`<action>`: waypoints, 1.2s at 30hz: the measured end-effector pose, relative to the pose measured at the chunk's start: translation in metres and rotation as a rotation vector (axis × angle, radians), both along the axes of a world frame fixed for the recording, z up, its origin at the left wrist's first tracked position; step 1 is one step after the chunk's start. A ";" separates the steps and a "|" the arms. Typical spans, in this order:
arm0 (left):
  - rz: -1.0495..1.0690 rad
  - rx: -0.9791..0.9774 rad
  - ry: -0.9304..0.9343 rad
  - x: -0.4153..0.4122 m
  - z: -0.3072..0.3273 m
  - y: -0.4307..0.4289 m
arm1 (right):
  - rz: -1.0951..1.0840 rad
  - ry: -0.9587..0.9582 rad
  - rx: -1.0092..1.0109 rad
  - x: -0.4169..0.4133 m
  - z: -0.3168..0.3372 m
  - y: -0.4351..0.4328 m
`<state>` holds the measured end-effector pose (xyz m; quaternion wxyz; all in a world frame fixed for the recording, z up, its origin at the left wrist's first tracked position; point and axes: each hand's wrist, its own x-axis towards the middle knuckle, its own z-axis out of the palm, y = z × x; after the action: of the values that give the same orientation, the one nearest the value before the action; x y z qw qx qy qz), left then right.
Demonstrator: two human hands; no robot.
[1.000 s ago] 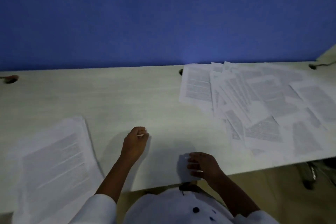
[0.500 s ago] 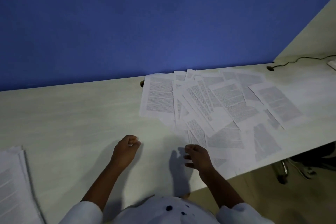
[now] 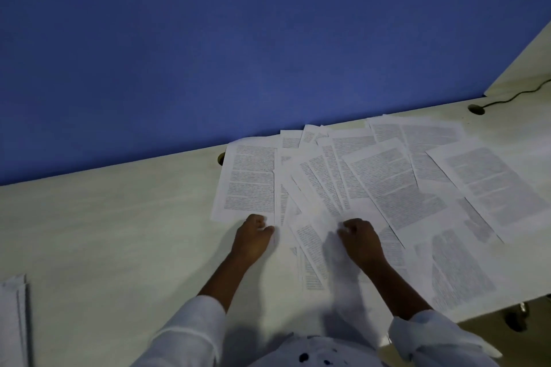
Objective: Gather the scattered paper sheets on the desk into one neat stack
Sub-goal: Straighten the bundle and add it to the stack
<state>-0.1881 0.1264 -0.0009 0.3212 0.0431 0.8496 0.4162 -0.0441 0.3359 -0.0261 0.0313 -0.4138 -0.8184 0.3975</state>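
Note:
Several printed paper sheets (image 3: 396, 185) lie fanned and overlapping across the right half of the pale desk (image 3: 119, 232). The leftmost sheet (image 3: 250, 179) lies flat, and my left hand (image 3: 253, 237) pinches its near edge with curled fingers. My right hand (image 3: 360, 240) is curled on a sheet (image 3: 313, 244) in the middle of the spread, and a blurred white sheet rises under that wrist. A squared stack of paper (image 3: 13, 322) sits at the far left edge of the view, apart from both hands.
A blue wall (image 3: 238, 39) runs behind the desk. A cable hole (image 3: 476, 109) with a dark cable (image 3: 521, 92) sits at the back right, and another hole (image 3: 221, 158) lies by the leftmost sheet. A pale side panel (image 3: 524, 68) closes the right end. Chair legs (image 3: 518, 319) show below the desk.
The view swung right, so the stack slid to the left edge. Both hands moved forward from bare desk onto the near edge of the scattered sheets and closed on paper.

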 end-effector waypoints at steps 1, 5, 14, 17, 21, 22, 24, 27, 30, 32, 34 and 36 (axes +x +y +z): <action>-0.007 -0.015 0.001 -0.003 0.003 0.014 | 0.008 0.009 -0.021 0.001 -0.001 0.004; 0.024 -0.054 -0.008 -0.016 0.011 0.056 | 0.003 0.014 -0.084 0.004 -0.008 0.016; 0.148 0.011 -0.285 -0.045 0.003 0.086 | -0.108 0.134 -0.358 0.010 -0.014 0.034; 0.180 0.092 -0.289 -0.042 -0.001 0.091 | -0.230 0.212 -0.527 0.012 -0.006 0.039; 0.227 0.123 -0.119 -0.040 -0.006 0.096 | -0.307 0.312 -0.533 0.011 0.002 0.052; 0.275 0.132 -0.089 -0.039 -0.005 0.097 | -0.306 0.321 -0.517 0.010 0.002 0.055; 0.408 0.126 -0.088 -0.042 -0.008 0.095 | -0.304 0.327 -0.498 0.010 0.000 0.059; 0.349 0.067 -0.098 -0.044 -0.011 0.097 | -0.307 0.321 -0.484 0.010 -0.001 0.061; 0.152 0.034 -0.055 -0.040 -0.004 0.107 | -0.321 0.331 -0.483 0.008 -0.003 0.061; 0.100 0.062 -0.130 -0.038 -0.003 0.112 | -0.328 0.336 -0.485 0.008 -0.005 0.060; 0.062 0.090 -0.265 -0.036 -0.003 0.114 | -0.327 0.328 -0.488 0.008 -0.006 0.060; -0.019 0.095 -0.362 -0.034 -0.003 0.114 | -0.324 0.315 -0.488 0.008 -0.007 0.060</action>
<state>-0.2220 0.2402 -0.0037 0.4706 -0.0093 0.7567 0.4537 -0.0359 0.3961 -0.0328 0.1201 -0.4674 -0.6078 0.6306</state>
